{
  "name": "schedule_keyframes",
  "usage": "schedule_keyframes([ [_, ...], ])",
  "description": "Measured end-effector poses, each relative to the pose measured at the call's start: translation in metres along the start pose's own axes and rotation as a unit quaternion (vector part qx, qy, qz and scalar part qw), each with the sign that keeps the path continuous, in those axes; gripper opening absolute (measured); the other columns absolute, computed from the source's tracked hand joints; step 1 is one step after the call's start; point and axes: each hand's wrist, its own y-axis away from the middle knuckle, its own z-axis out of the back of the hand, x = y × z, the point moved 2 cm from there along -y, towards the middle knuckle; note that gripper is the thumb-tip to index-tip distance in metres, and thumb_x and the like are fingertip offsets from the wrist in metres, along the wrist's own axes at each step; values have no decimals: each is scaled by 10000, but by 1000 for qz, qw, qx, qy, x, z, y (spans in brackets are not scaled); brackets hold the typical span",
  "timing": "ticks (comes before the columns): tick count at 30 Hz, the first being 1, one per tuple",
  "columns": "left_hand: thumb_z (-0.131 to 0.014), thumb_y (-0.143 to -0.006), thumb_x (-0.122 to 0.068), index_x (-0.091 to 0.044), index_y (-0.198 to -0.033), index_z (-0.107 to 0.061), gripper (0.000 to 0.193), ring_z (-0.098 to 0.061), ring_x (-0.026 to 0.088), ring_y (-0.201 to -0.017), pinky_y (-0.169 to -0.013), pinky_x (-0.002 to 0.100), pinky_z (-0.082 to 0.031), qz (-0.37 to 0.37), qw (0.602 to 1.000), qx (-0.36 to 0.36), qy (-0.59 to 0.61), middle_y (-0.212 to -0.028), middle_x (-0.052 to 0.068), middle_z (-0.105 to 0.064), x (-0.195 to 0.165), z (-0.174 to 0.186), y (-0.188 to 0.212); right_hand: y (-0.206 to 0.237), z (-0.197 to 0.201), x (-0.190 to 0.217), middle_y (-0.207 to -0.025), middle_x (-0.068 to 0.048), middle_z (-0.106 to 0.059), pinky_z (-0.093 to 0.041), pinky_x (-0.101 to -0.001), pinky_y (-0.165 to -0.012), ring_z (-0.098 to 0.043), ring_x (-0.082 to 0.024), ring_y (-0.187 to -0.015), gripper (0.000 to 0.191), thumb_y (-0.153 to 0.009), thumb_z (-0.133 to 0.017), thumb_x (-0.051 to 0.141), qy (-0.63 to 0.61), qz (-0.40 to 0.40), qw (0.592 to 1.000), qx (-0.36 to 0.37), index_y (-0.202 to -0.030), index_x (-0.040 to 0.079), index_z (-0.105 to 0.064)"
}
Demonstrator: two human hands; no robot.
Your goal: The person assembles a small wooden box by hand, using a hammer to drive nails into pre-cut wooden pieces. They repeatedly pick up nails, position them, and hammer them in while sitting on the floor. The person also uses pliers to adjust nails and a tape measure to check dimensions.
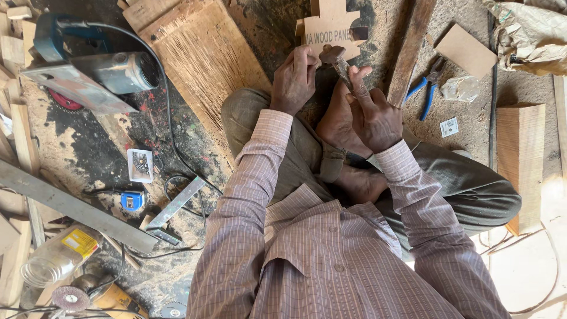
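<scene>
Both hands clamp the hammer: left hand (293, 80) at its heavy steel head (332, 54), right hand (373, 112) gripping the stiff handle

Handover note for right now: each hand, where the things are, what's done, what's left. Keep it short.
Left hand: closed around the head of a hammer, above the lap.
Right hand: fingers pinch the hammer's handle just below the head.
Person sits cross-legged on the floor, bare foot under the hands.
Nearby: wood cutout just beyond the hammer, blue pliers to the right, circular saw far left.
Done: hammer in hand, both hands on it.
Left: cannot tell; nothing is being struck, pliers and saw untouched.
</scene>
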Motion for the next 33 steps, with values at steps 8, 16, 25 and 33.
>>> schedule_keyframes([
  [8,-741,-895,17,-46,-1201,-454,424,-741,283,-947,-826,389,-610,19,1000,11,-8,-943,93,-736,3,-2,0,-3,0,0,-769,-45,-581,-467,-364,-424,-536,-163,-511,665,-1063,-672,233,28,25,999,38,-1658,264,-376],
  [16,-747,-896,15,-50,-1182,-446,420,-761,270,-933,-827,376,-631,33,999,2,7,-931,106,-739,7,-8,3,0,-5,-5,-771,-35,-582,-459,-351,-407,-527,-140,-506,640,-1089,-665,240,17,18,999,42,-1661,240,-379],
  [25,-750,-903,13,-55,-1162,-443,407,-760,259,-916,-821,371,-629,52,999,2,8,-912,88,-742,13,-12,-1,-4,-3,-4,-767,-51,-572,-467,-371,-432,-541,-169,-509,628,-1089,-666,246,17,30,999,16,-1649,240,-384],
  [33,-750,-868,31,-51,-1155,-459,417,-743,281,-912,-799,397,-601,42,999,-4,26,-890,78,-736,5,-5,-1,-2,1,2,-784,-55,-591,-471,-398,-463,-577,-197,-551,629,-1078,-683,233,13,16,1000,14,-1646,222,-410],
])
